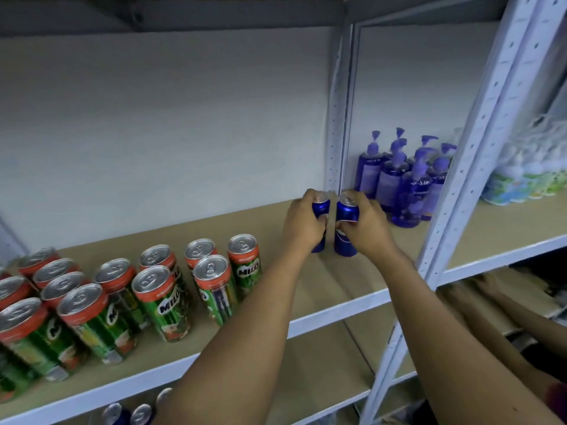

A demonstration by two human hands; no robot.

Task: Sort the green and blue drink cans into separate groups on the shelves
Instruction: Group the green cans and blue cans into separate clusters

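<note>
Two slim blue cans stand upright side by side on the shelf board [322, 280], close together but with a narrow gap between them, each a glossy metal cylinder with a silver pull-tab top. The left hand [302, 223] wraps the left blue can [320, 210], its fingers [320, 222] curled round the upper body so that much of the can is hidden. The right hand [366, 223] grips the right blue can [346, 222], thumb and fingers clamped on its shoulder and side; a white mark shows on its lower body.

Left of the fingers and nearer the front edge stands a cluster of green cans [165, 302], shiny cylinders with red-orange bands below silver lids and "MILO" lettering; they are well apart from the blue pair, in loose rows running off the left edge. The board beneath is matte tan, like fibreboard, edged by a white metal rail.

Just right of the fingers, beyond a perforated white metal upright [334, 118], are translucent violet pump bottles [395, 182] with pale labels. Farther right, past a second upright, pale bottles appear blurred. Below the arms, silver can tops [141, 414] show on the lower shelf.
</note>
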